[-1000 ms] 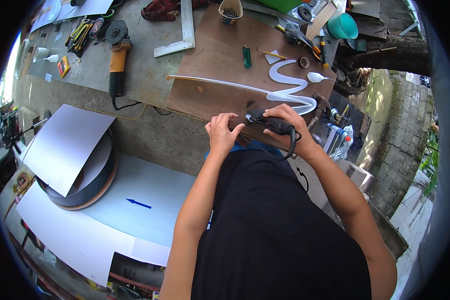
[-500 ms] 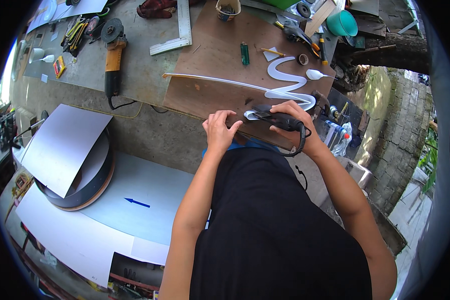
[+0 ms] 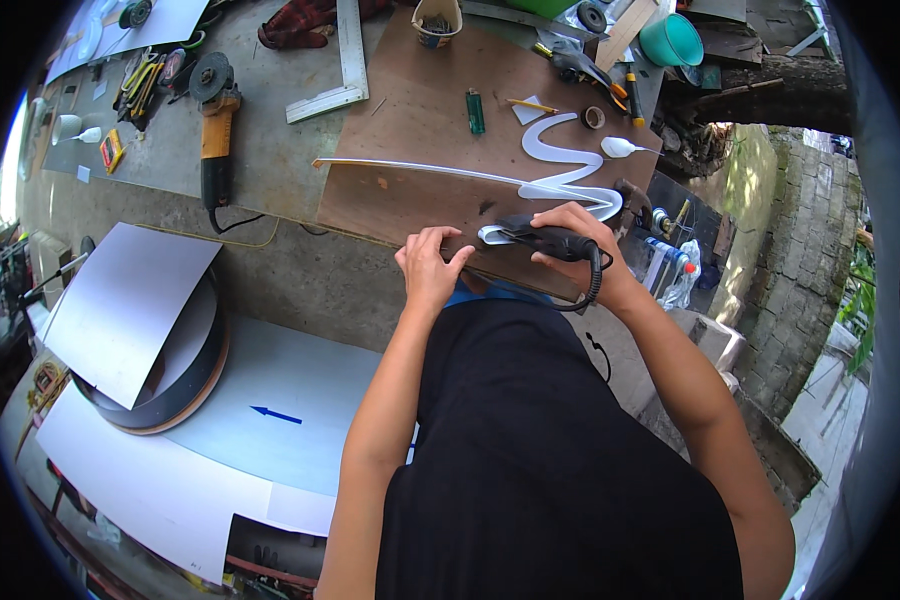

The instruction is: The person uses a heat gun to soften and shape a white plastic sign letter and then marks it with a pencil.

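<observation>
Tool point(image 3: 548, 240): slid right, baring white loop point(image 3: 490, 235)
Right hand point(image 3: 589, 229): curled round tool, likely steering
Left hand point(image 3: 434, 264): half-open, apparently empty, perhaps bracing

A plain, solid black garment point(image 3: 570, 430) is worn over the torso, its cloth lightly creased. The left arm point(image 3: 380, 400) and right arm point(image 3: 685, 385) are left bare, as are the left grip point(image 3: 433, 268) and right grip point(image 3: 577, 245).

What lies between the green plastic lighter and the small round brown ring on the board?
The head view shows a yellow pencil lying across a flat white scrap, then the end of a wavy white strip.
</observation>
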Available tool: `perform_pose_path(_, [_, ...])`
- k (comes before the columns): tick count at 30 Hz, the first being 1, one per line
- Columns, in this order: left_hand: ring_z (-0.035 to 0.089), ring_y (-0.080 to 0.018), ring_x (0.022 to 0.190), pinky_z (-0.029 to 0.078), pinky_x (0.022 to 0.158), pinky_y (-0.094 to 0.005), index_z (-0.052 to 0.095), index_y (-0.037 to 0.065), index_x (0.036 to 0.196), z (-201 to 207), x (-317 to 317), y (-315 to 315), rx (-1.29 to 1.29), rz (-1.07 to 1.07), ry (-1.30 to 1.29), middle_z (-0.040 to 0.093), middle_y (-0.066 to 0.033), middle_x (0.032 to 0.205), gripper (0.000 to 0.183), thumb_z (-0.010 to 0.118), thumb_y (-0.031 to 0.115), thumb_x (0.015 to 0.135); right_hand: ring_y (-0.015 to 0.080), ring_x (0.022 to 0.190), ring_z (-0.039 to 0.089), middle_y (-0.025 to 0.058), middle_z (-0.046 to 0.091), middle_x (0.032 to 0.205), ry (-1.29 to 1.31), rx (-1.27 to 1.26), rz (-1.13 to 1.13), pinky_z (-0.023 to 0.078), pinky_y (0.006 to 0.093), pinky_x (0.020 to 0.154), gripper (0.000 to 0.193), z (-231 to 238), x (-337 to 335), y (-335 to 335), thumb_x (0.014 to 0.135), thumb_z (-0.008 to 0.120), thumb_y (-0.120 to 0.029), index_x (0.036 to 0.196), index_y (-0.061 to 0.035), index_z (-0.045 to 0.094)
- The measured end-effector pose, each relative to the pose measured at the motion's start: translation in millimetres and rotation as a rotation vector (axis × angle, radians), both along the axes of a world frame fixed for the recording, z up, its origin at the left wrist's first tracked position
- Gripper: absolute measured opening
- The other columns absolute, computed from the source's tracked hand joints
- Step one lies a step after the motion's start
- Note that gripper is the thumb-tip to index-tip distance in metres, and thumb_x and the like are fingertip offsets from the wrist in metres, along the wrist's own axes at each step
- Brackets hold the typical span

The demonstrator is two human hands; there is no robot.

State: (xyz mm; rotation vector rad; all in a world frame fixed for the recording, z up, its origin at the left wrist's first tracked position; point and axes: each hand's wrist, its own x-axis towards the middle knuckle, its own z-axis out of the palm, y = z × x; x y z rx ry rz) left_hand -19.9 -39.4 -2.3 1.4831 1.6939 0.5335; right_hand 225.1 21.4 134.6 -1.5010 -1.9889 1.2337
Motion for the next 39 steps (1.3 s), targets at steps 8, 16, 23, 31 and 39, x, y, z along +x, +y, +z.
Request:
perform_pose_path(8, [0.061,-0.0232,0.107,0.037,0.102,-0.0421,0.074,0.016,0.110,-4.8,0.9,-3.5,-0.014,0.002,-0.007,0.072,0.0014,0.111,0.035,0.088,0.032,0.081,0.0329,0.106,0.069,0.0122,0.070,0.112,-0.006,-0.008,-0.010,0.056,0.0407,0.092,0.045,1.6,-0.5,1.0,0.078,0.088,-0.013,0.119,-0.0065,0.070])
perform_pose_path(16, [0.061,-0.0229,0.108,0.037,0.102,-0.0421,0.075,0.016,0.109,-1.5,1.5,-1.9,-0.038,0.005,-0.004,0.072,0.0019,0.112,0.034,0.088,0.032,0.081,0.0304,0.105,0.071,0.0133,0.071,0.113,-0.009,0.025,0.011,0.055,0.0375,0.094,0.049,-0.7,1.9,-0.3,0.077,0.090,-0.010,0.122,-0.0046,0.070])
perform_pose_path(23, [0.061,-0.0227,0.106,0.036,0.102,-0.0434,0.076,0.017,0.107,-2.2,4.2,-1.0,0.016,0.020,-0.009,0.073,0.0034,0.113,0.031,0.087,0.031,0.082,0.0330,0.105,0.071,0.0136,0.071,0.111,0.001,0.033,0.006,0.057,0.0400,0.091,0.046,-0.9,1.8,-1.1,0.079,0.088,-0.015,0.120,-0.0064,0.070])
perform_pose_path(31, [0.063,-0.0217,0.105,0.037,0.101,-0.0416,0.076,0.016,0.106,-0.1,3.4,3.9,0.006,0.009,-0.017,0.073,0.0032,0.111,0.028,0.086,0.031,0.084,0.0329,0.105,0.071,0.0135,0.071,0.111,-0.012,0.045,0.010,0.057,0.0398,0.090,0.045,0.5,0.9,-2.5,0.080,0.088,-0.017,0.120,-0.0063,0.070])
perform_pose_path(39, [0.064,-0.0212,0.105,0.038,0.101,-0.0405,0.076,0.016,0.107,-0.1,2.9,4.7,0.017,-0.015,0.009,0.074,0.0027,0.109,0.028,0.085,0.031,0.085,0.0329,0.106,0.070,0.0133,0.071,0.111,-0.007,0.035,0.010,0.056,0.0402,0.091,0.045,1.2,0.8,-1.7,0.080,0.088,-0.016,0.120,-0.0063,0.070])
